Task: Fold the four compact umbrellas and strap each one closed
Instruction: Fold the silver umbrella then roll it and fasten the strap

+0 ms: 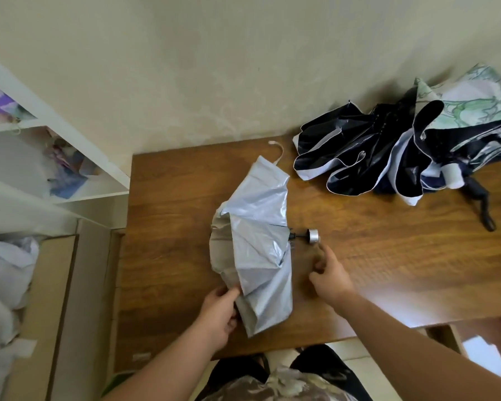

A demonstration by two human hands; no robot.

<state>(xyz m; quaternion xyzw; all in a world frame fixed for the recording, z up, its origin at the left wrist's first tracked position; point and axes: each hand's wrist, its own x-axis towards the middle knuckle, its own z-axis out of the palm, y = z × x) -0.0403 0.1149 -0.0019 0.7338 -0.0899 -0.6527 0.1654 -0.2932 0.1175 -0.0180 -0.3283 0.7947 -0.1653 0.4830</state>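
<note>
A silver-grey compact umbrella (255, 235) lies half collapsed on the wooden table (388, 256), its canopy loose and fanned out. Its short silver handle (313, 235) points right. My left hand (220, 314) grips the canopy's near edge. My right hand (329, 276) hovers just below the handle with fingers loosely curled, holding nothing. At the far right a pile of unfolded umbrellas lies against the wall: a dark navy one with white edging (359, 157) and a pale green patterned one (472, 102). A white handle (453, 175) sticks out of the pile.
A black wrist strap (482, 206) trails from the pile over the table. White shelves (55, 157) with cloth items stand at the left. The wall (214, 68) runs right behind the table. My lap shows below the near table edge.
</note>
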